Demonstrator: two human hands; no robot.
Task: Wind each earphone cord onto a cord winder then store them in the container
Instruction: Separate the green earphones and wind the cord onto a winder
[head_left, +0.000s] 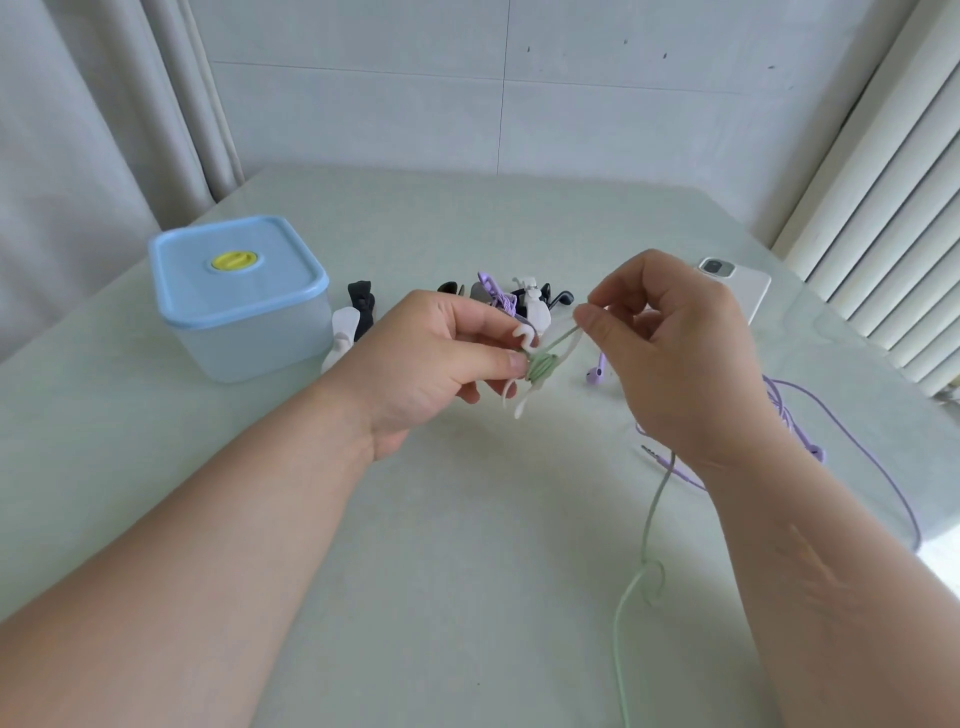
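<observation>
A: Near edge?
B: Open table (415, 597) at 6 o'clock, wide bare stretch between the forearms. Slack green cord (645, 525) at 5 o'clock, one small loop, running out at the bottom.
A: Hands?
B: Centre. Pinch of left hand (431, 364) on white cord winder (525, 338), several green turns on its middle. At 3 o'clock of that, right hand (675, 353), thumb and forefinger nipping the green cord taut just beside the winder.
A: Right side?
B: Loose purple earphones (893, 488) at 4 o'clock, sprawled close to the right table edge.
A: Far?
B: Heap of spare winders (498, 293) at 12 o'clock, just behind the hands. Lidded container (239, 291) at 10 o'clock, near the left edge. Face-down phone (743, 291) at 2 o'clock. Bare strip beyond, up to the far edge.
</observation>
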